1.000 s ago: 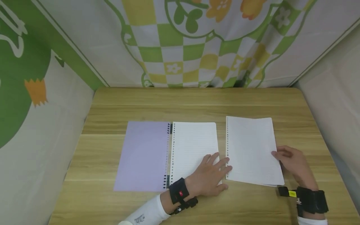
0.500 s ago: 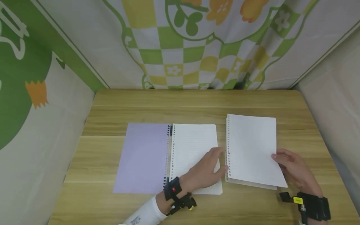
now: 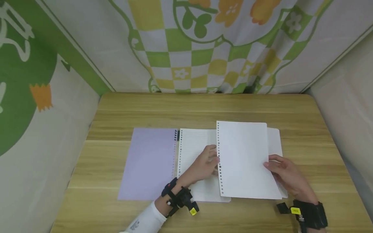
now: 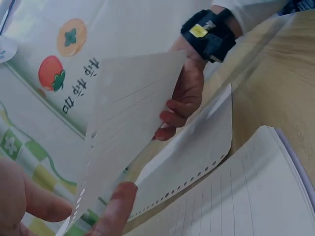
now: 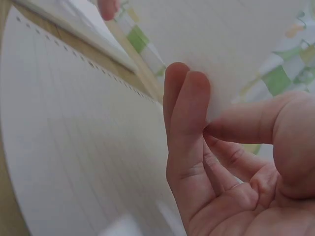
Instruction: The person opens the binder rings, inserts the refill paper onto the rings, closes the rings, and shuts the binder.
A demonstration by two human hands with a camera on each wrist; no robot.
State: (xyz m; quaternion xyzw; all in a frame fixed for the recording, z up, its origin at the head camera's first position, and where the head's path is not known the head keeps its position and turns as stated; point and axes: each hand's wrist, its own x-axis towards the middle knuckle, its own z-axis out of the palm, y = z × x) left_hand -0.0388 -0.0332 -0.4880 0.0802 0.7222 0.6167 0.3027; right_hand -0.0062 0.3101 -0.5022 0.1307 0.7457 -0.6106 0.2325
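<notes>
A loose-leaf sheet point(image 3: 243, 158) with punched holes is raised and slightly tilted in the head view, partly over the notebook's right page. My right hand point(image 3: 287, 173) pinches its right edge between thumb and fingers; the right wrist view shows this pinch point(image 5: 206, 128) closely. At the punched edge, my left hand point(image 3: 204, 163) has its thumb and fingers on either side of the sheet, as the left wrist view of the raised sheet point(image 4: 133, 103) shows. Below it lies a second stack of punched paper point(image 3: 274, 142), mostly hidden. The open ring notebook has a lined page point(image 3: 196, 139).
The notebook's purple cover point(image 3: 148, 161) lies flat on the left. All of it rests on a wooden table point(image 3: 204, 110). A patterned curtain point(image 3: 180, 58) hangs behind the table's far edge, and pale fabric walls stand at both sides.
My right hand has lifted the sheet off the right-hand stack and carried it left, over the lined page. My left hand has risen off that page to the sheet's punched edge.
</notes>
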